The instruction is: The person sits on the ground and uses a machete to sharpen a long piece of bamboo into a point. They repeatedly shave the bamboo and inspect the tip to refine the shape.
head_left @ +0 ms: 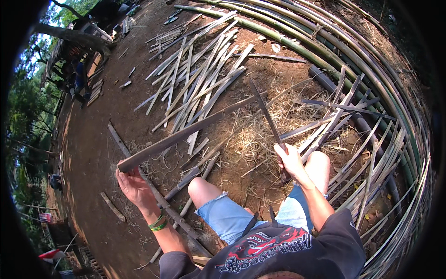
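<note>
Brown bamboo is the material of the long strip, which slants from the lower left to the upper right in front of the person. The left hand is grasping its lower left end, with the thumb and the fingers around the edge. The right hand is closed firmly on the handle of a long knife, whose blade points away from the body. The far end of the strip meets the line of the blade (whether they touch, I cannot tell). Beyond the strip, many pale slats lie in a loose pile on the brown ground. Curly shavings are spread near the knife. To the right, green poles lie side by side, and thin strips are heaped near them.
</note>
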Tool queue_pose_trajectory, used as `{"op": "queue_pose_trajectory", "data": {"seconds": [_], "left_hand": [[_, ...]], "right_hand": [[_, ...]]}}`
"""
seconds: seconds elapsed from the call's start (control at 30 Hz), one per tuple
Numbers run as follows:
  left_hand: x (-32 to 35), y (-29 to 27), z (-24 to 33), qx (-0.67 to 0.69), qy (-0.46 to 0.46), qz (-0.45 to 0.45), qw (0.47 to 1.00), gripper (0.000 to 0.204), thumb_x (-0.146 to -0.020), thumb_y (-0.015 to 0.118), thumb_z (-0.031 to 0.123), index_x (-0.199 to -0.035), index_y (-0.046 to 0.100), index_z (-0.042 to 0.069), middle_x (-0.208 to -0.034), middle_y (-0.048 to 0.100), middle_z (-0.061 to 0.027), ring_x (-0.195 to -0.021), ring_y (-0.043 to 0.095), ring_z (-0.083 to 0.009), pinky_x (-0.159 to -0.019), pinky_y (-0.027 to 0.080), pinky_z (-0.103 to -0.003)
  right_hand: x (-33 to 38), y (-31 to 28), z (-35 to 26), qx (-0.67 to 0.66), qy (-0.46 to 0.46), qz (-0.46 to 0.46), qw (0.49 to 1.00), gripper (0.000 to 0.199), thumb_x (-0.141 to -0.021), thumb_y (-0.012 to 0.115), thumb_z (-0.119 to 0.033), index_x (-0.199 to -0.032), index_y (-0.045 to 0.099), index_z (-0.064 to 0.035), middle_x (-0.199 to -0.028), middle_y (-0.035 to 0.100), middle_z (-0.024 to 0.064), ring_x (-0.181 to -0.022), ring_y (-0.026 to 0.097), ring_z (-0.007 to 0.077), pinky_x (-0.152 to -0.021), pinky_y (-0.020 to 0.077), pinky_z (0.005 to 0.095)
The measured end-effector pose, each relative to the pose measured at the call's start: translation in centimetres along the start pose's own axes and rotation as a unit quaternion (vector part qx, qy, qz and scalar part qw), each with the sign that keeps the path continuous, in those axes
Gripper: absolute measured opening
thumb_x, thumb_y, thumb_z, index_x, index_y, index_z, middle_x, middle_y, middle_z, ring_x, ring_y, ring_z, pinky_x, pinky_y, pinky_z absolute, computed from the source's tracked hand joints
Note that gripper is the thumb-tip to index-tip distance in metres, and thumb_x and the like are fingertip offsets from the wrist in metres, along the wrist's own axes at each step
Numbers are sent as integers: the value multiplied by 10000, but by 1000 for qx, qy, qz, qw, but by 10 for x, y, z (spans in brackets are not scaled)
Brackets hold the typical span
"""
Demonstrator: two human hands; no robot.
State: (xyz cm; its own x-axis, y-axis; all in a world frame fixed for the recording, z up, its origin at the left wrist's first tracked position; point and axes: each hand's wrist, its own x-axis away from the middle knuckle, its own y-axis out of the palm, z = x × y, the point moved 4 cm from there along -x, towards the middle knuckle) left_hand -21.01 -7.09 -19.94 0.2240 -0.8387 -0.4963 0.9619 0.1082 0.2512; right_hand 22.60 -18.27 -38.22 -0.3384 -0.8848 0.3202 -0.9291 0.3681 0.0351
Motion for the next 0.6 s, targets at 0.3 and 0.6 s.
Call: {"op": "queue_pose_trajectory", "data": {"seconds": [0.3, 0.6], "left_hand": [[-84, 199, 71, 187, 163, -62, 967, 487, -957, 432, 568, -916, 556, 99, -687, 475, -34, -604, 495, -155, -674, 520, -339], [-25, 261, 115, 165, 131, -167, 963, 582, -939, 343, 659, -862, 482, 100, -568, 348, 14, -462, 307, -76, -404, 287, -214]], "right_hand": [[23, 38, -49, -47, -24, -77, 996, 371, -975, 566, -354, -776, 537, -43, -563, 493, -8, -465, 463, 70, -435, 375, 255], [77, 80, -127, -55, -164, -182, 968, 506, -1037, 362, -445, -847, 511, 0, -567, 457, 17, -506, 446, 89, -473, 360, 267]]}}
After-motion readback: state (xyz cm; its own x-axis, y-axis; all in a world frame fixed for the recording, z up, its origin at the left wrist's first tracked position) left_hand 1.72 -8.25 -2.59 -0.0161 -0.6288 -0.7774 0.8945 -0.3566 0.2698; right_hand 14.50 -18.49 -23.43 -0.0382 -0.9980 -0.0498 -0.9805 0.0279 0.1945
